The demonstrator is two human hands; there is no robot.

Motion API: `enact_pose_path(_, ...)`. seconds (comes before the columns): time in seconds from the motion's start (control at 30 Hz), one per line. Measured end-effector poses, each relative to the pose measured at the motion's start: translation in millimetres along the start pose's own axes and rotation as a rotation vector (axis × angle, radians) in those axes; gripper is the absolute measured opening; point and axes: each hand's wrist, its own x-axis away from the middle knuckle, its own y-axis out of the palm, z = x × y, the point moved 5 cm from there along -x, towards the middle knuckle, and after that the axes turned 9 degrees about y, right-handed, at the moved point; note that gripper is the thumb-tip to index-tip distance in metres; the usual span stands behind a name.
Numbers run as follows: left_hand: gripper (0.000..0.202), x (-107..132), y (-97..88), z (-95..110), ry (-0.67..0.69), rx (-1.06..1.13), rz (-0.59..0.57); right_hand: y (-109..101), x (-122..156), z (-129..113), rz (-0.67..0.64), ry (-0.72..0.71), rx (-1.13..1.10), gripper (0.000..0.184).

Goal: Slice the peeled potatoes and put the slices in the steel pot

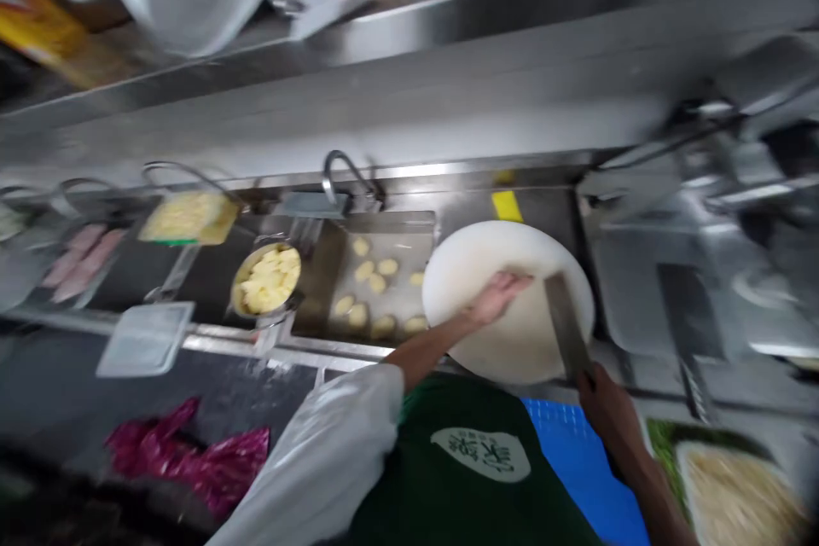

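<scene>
My left hand lies flat, open, on the board; my right hand grips the cleaver, blade on board.

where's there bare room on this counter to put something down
Bare steel lies between the round white cutting board and the second cleaver to its right. The board is bare around the left hand and the cleaver that the right hand holds. Left is crowded: peeled potatoes in the sink, a pot of potato pieces, trays.
</scene>
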Motion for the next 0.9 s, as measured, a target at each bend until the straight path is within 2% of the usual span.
enact_pose_path(0.03,0.032,16.5,-2.9,-4.8,-0.019,0.045,0.045,-2.6,3.2,-5.7,-0.024,-0.039,-0.007,0.031)
enact_pose_path(0.1,0.024,45.7,-0.3,-10.7,0.043,0.13,0.056,-5.4,6.9,-15.1,-0.072,-0.078,0.006,0.031)
enact_pose_path(0.23,0.046,88.6,5.3,-10.3,0.158,0.276,0.044,0.1,17.8,-30.0,-0.13,-0.155,0.096,0.029)
enact_pose_path(0.33,0.052,103.4,-0.6,-13.5,0.064,0.307,0.08,10.0,33.0,-36.9,-0.162,-0.176,0.149,0.027)
enact_pose_path(0.47,0.047,101.4,0.6,-14.4,-0.022,0.321,0.163,24.0,48.1,-45.4,-0.217,-0.187,0.155,0.024)
enact_pose_path(0.57,0.048,92.9,7.8,-8.6,-0.099,0.287,0.25,30.7,50.1,-50.6,-0.236,-0.167,0.161,0.021)
enact_pose_path(0.63,0.041,88.0,10.5,-5.3,-0.148,0.264,0.279,32.1,49.4,-52.7,-0.243,-0.146,0.17,0.02)
enact_pose_path(0.73,0.024,80.4,10.2,-1.4,-0.101,0.25,0.229,28.9,51.7,-54.3,-0.239,-0.155,0.173,0.02)
enact_pose_path(0.9,0.025,72.8,8.0,-1.9,-0.008,0.254,0.146,22.6,64.7,-52.2,-0.238,-0.177,0.194,0.021)
